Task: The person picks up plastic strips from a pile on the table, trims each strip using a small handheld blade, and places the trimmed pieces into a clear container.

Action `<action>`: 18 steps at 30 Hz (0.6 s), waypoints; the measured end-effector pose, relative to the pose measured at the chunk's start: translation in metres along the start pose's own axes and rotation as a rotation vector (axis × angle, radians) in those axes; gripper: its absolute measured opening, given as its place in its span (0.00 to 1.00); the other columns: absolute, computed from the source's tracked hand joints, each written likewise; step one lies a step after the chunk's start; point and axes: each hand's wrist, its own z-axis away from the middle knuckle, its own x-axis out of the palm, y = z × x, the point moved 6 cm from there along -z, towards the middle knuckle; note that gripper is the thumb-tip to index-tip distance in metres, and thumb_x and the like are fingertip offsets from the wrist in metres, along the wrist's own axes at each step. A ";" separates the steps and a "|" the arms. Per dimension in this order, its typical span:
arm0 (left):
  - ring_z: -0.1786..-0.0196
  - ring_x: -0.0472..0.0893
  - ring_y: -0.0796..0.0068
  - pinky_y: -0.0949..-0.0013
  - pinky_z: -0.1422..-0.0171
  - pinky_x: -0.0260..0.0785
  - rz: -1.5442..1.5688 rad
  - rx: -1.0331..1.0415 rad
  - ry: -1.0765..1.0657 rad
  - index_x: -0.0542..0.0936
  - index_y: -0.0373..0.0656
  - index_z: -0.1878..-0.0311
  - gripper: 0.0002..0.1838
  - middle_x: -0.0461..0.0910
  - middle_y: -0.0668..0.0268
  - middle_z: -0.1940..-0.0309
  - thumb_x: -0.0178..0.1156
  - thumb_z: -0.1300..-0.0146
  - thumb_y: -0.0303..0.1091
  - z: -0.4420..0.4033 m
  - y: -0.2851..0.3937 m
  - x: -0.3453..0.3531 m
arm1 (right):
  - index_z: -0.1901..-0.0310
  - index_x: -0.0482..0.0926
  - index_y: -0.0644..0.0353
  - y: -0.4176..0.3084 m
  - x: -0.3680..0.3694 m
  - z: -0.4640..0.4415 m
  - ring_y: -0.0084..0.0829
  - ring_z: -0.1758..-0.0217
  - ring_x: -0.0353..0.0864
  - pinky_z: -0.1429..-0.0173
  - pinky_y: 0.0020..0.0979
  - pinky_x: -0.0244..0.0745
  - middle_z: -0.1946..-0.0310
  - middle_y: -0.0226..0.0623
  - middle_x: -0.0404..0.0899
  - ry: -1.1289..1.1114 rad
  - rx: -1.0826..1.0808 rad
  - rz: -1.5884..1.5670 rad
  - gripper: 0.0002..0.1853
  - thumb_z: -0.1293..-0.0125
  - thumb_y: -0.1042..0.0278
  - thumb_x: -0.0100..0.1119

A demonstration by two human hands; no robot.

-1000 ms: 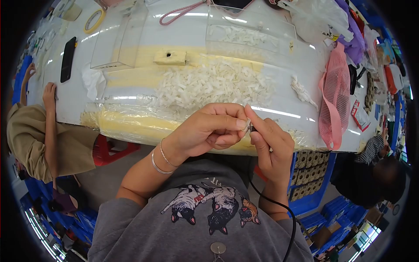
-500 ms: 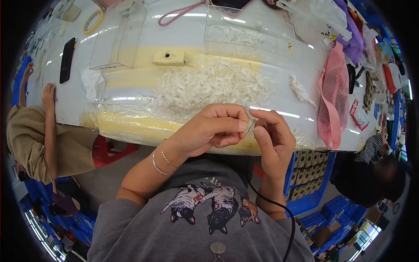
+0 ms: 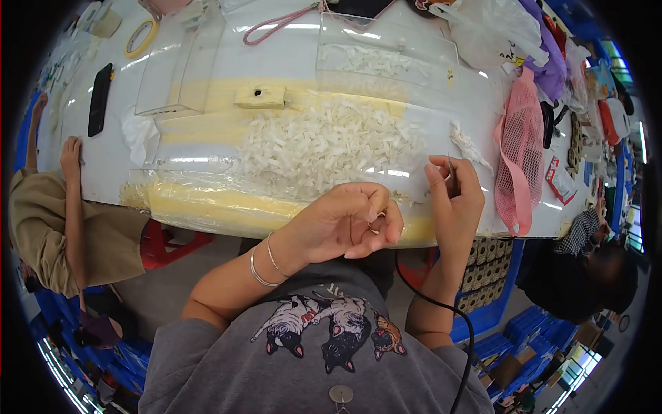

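Observation:
My left hand is curled palm-up above the table's front edge, with two bracelets on the wrist. A small, thin, brassy piece shows between its fingers; its kind is too small to make out. My right hand is raised to the right, apart from the left one, and pinches a slim dark metal tool that is mostly hidden by the fingers. A heap of short whitish strips lies on the table beyond both hands.
A yellowish block with a hole stands behind the heap. Clear boxes, a phone, a tape roll and a pink mesh bag lie around. A person's arm rests at the left edge.
My hands, close together before, have moved apart. The right hand has gone right and up with the slim tool; the left has turned, its fingers curling inward. The view has shifted slightly.

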 end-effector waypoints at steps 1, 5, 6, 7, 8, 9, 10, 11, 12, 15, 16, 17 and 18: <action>0.78 0.68 0.83 0.80 0.80 0.58 0.015 -0.003 0.007 0.68 0.43 0.69 0.07 0.79 0.55 0.68 0.52 0.34 0.26 -0.001 -0.001 -0.004 | 0.57 0.83 0.65 0.001 0.002 -0.003 0.21 0.69 0.74 0.64 0.24 0.69 0.68 0.32 0.77 0.004 -0.007 0.020 0.06 0.34 0.77 0.66; 0.77 0.62 0.87 0.82 0.79 0.53 -0.055 0.042 0.004 0.68 0.44 0.67 0.06 0.74 0.64 0.71 0.54 0.33 0.25 -0.002 0.001 -0.005 | 0.59 0.81 0.65 0.000 0.011 -0.011 0.26 0.67 0.80 0.60 0.28 0.74 0.67 0.35 0.78 -0.013 -0.024 0.080 0.04 0.34 0.76 0.66; 0.77 0.61 0.87 0.81 0.78 0.51 -0.099 0.035 0.019 0.67 0.44 0.66 0.07 0.73 0.66 0.71 0.55 0.32 0.27 -0.002 0.002 -0.005 | 0.60 0.81 0.65 -0.001 0.013 -0.012 0.27 0.66 0.81 0.59 0.29 0.76 0.66 0.36 0.78 -0.024 -0.026 0.090 0.04 0.34 0.76 0.65; 0.77 0.61 0.87 0.81 0.77 0.49 -0.144 0.028 0.033 0.67 0.44 0.65 0.08 0.71 0.67 0.72 0.56 0.31 0.29 -0.001 0.004 -0.003 | 0.60 0.81 0.65 -0.002 0.013 -0.012 0.27 0.67 0.80 0.60 0.29 0.75 0.66 0.36 0.78 -0.028 -0.051 0.113 0.04 0.33 0.76 0.65; 0.76 0.61 0.87 0.80 0.76 0.47 -0.188 0.021 0.046 0.67 0.44 0.65 0.10 0.70 0.68 0.72 0.57 0.29 0.31 0.000 0.007 0.000 | 0.60 0.80 0.65 -0.004 0.014 -0.012 0.27 0.67 0.79 0.60 0.29 0.74 0.67 0.36 0.77 -0.032 -0.076 0.135 0.04 0.33 0.76 0.65; 0.76 0.60 0.88 0.80 0.76 0.47 -0.299 0.019 0.099 0.67 0.44 0.63 0.09 0.69 0.70 0.73 0.57 0.28 0.32 0.000 0.011 0.002 | 0.60 0.80 0.66 -0.005 0.014 -0.012 0.27 0.68 0.78 0.61 0.29 0.73 0.67 0.36 0.77 -0.036 -0.100 0.158 0.04 0.33 0.76 0.65; 0.76 0.59 0.88 0.80 0.75 0.48 -0.409 0.017 0.152 0.68 0.44 0.61 0.09 0.68 0.73 0.74 0.57 0.26 0.34 0.000 0.016 0.005 | 0.60 0.80 0.66 -0.004 0.012 -0.012 0.26 0.69 0.76 0.62 0.28 0.72 0.67 0.36 0.76 -0.058 -0.073 0.092 0.04 0.32 0.76 0.64; 0.76 0.59 0.88 0.80 0.74 0.48 -0.518 0.016 0.205 0.69 0.44 0.60 0.10 0.67 0.75 0.74 0.57 0.25 0.36 0.000 0.019 0.005 | 0.60 0.79 0.66 -0.005 0.009 -0.009 0.26 0.69 0.74 0.63 0.28 0.70 0.68 0.35 0.75 -0.082 -0.047 0.026 0.04 0.32 0.76 0.64; 0.76 0.58 0.89 0.80 0.74 0.48 -0.611 0.061 0.227 0.70 0.44 0.59 0.10 0.66 0.76 0.75 0.57 0.24 0.37 -0.002 0.021 0.004 | 0.60 0.79 0.66 -0.006 0.007 -0.007 0.25 0.70 0.72 0.63 0.28 0.68 0.68 0.35 0.74 -0.108 -0.022 -0.040 0.04 0.32 0.76 0.64; 0.75 0.58 0.89 0.80 0.72 0.48 -0.832 0.164 0.262 0.73 0.43 0.57 0.10 0.64 0.78 0.75 0.57 0.23 0.39 -0.003 0.023 0.006 | 0.61 0.76 0.67 -0.026 0.004 0.006 0.23 0.71 0.66 0.65 0.26 0.64 0.70 0.33 0.70 -0.180 -0.087 -0.251 0.05 0.31 0.77 0.63; 0.75 0.58 0.89 0.79 0.72 0.48 -0.877 0.187 0.250 0.73 0.42 0.58 0.09 0.64 0.79 0.76 0.57 0.23 0.38 -0.004 0.024 0.010 | 0.61 0.76 0.67 -0.032 0.004 0.009 0.22 0.70 0.66 0.65 0.26 0.63 0.69 0.32 0.70 -0.190 -0.098 -0.254 0.05 0.31 0.77 0.63; 0.75 0.58 0.90 0.79 0.72 0.48 -0.922 0.209 0.237 0.74 0.42 0.59 0.09 0.64 0.79 0.76 0.57 0.23 0.37 -0.004 0.025 0.014 | 0.61 0.76 0.67 -0.039 0.005 0.012 0.22 0.70 0.65 0.65 0.25 0.63 0.69 0.32 0.70 -0.200 -0.108 -0.256 0.05 0.31 0.77 0.63; 0.75 0.58 0.90 0.79 0.72 0.48 -0.935 0.220 0.228 0.74 0.42 0.59 0.09 0.64 0.79 0.76 0.56 0.24 0.36 -0.004 0.024 0.014 | 0.61 0.75 0.67 -0.044 0.007 0.016 0.21 0.69 0.65 0.65 0.25 0.62 0.69 0.31 0.70 -0.210 -0.118 -0.260 0.05 0.31 0.78 0.63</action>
